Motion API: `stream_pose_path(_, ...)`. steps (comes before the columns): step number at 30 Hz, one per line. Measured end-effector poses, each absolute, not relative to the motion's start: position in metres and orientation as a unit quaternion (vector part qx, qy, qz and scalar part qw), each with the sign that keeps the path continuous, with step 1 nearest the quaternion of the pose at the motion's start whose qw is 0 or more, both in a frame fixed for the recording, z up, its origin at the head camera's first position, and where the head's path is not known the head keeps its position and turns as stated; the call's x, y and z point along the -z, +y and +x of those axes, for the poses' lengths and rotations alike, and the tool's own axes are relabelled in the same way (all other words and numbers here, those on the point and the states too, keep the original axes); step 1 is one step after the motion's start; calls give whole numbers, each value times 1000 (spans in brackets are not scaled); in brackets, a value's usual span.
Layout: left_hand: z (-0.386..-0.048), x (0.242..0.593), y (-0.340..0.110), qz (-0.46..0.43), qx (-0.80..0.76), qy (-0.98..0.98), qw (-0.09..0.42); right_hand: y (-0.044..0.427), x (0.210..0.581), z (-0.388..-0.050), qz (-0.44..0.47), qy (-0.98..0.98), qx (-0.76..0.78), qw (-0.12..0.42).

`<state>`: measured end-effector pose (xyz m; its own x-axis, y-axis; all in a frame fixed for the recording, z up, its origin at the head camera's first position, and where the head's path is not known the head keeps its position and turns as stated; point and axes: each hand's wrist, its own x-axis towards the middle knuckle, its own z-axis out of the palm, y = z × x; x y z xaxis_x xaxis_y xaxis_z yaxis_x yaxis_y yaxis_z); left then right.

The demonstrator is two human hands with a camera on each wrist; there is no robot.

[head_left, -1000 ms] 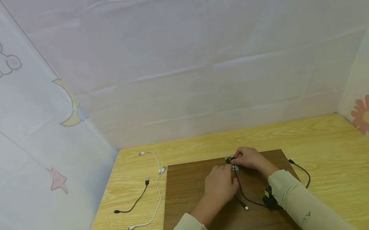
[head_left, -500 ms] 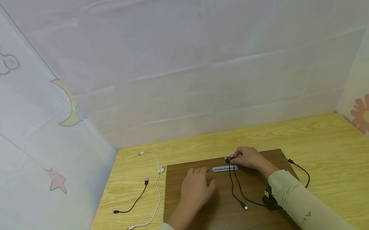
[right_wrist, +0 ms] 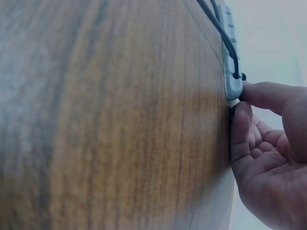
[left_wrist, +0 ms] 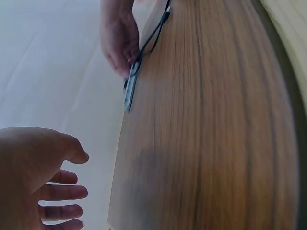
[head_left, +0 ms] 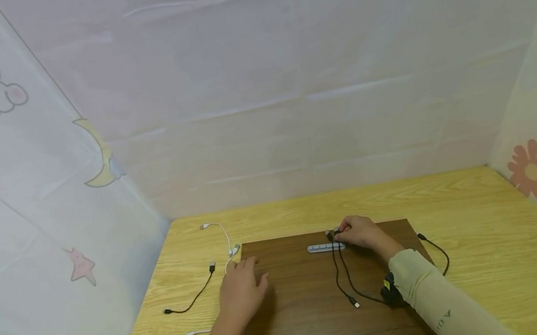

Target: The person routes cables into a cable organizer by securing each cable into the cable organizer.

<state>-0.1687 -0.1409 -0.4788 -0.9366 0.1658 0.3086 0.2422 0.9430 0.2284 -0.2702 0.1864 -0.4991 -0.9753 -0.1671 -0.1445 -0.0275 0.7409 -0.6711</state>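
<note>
A pale grey cable holder strip [head_left: 318,248] with slots lies near the far edge of the brown wooden board [head_left: 306,327]. Two black USB cables run across its right part: one cable [head_left: 338,280] ends in a plug on the board, the other cable [head_left: 349,277] curves toward the right wrist. At the strip's right end, my right hand [head_left: 362,233] pinches the second cable by its plug end between thumb and finger; the right wrist view mostly hides the plug. My left hand [head_left: 239,292] hovers over the board's left edge, fingers spread, holding nothing, and covers part of a white cable [head_left: 197,333].
Left of the board lie a short black cable [head_left: 196,297] and another white cable [head_left: 224,231] on the yellow wood-grain table [head_left: 504,270]. A black cable [head_left: 441,250] sticks out past the board's right edge. Printed cloth walls [head_left: 258,104] surround the table.
My left hand has left the cable holder and moved left across the board to its left edge, uncovering the strip. My right hand stays at the strip's right end.
</note>
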Motion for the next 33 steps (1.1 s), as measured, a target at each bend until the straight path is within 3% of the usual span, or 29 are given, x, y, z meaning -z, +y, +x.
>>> stream_pose_path(11,-153,485,-177,-65,139,-980,129,189,499,-271,-45,926,362,98)
stream_pose_path(33,-138,489,-215,-11,138,-990,19,186,499,-268,-40,925,365,98)
